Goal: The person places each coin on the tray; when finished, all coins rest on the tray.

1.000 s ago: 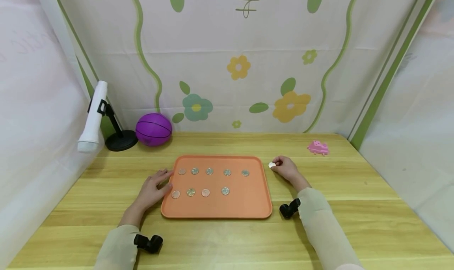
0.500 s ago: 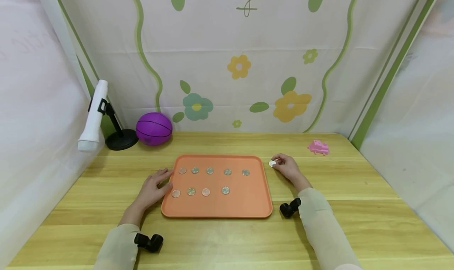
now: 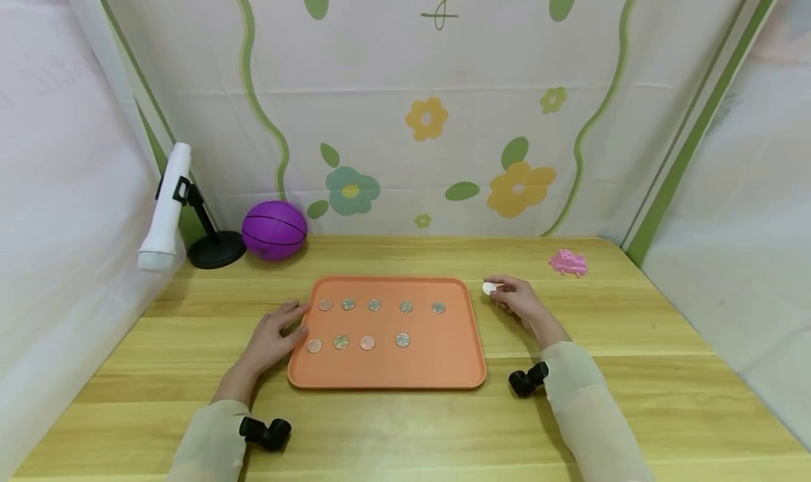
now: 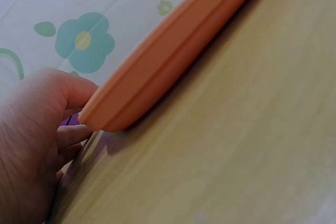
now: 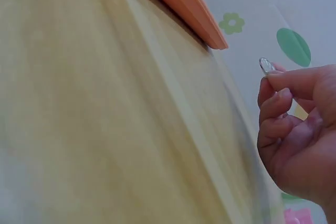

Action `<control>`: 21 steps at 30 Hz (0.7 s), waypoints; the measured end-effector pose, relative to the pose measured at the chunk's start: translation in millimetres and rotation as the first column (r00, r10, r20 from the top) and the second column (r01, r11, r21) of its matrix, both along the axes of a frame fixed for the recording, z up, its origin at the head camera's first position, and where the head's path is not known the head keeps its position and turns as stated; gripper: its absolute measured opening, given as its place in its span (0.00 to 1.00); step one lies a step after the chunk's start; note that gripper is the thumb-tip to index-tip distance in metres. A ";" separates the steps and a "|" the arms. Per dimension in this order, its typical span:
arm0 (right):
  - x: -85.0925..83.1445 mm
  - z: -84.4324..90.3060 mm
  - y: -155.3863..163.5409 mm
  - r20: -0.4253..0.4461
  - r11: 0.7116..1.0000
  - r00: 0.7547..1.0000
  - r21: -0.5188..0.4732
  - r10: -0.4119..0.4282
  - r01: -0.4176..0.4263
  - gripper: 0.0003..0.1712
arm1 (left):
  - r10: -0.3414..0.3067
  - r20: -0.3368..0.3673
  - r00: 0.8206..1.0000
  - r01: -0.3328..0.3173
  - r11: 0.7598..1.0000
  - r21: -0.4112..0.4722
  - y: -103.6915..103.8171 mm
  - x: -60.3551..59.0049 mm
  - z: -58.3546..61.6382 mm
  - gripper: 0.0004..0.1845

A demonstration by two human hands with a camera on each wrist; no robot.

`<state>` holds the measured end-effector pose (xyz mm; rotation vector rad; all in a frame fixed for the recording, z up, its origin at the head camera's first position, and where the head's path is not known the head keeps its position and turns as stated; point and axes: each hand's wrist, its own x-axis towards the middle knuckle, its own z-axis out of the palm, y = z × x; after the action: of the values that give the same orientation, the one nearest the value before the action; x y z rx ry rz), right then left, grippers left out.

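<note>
Between thumb and finger, my right hand (image 3: 518, 300) pinches a silvery coin (image 3: 489, 288), just off the right side of an orange tray (image 3: 405, 373). The right wrist view shows that coin (image 5: 266, 65) nearly edge-on, with the other fingers curled beneath. My left hand (image 3: 272, 341) rests at the tray's left edge, its fingers relaxed and touching the rim. On the tray lie two rows of coins. The back row runs up to a silvery coin (image 3: 438, 307); the front row ends at another silvery coin (image 3: 402, 340). A few, such as this coppery coin (image 3: 367, 343), look reddish.
A purple ball (image 3: 274, 230) sits behind the tray to the left, beside a white microphone (image 3: 167, 211) on a black stand (image 3: 217, 250). Toward the back right of the wooden table (image 3: 405, 433) lies a small pink toy (image 3: 568, 262). A flowered cloth hangs behind.
My right hand, with the coin still pinched, has shifted slightly to the right and away from me, and its wrist has turned a little. The left hand and the coins on the tray stay put.
</note>
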<state>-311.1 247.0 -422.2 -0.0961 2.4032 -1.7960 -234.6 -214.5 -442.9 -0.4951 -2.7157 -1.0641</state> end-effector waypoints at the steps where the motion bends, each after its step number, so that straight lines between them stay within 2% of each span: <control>1: 1.4 1.4 -0.7 0.004 1.000 1.000 -0.009 0.006 -0.006 0.23 | -0.001 0.001 1.000 0.001 1.000 0.000 0.1 0.1 0.3 0.25; 12: 25.2 19.8 -21.7 -0.040 0.995 0.996 -0.053 0.082 -0.084 0.22 | -0.006 -0.003 1.000 0.006 1.000 0.004 1.0 1.7 2.6 0.25; 21: 43.7 18.7 -48.8 -0.006 0.968 0.981 -0.158 0.196 -0.194 0.23 | -0.006 0.003 1.000 0.006 1.000 0.010 -0.1 1.1 1.2 0.25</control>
<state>-267.4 198.2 -403.5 -0.3280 2.1557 -1.8852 -233.5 -214.6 -441.7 -0.5013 -2.7112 -1.0806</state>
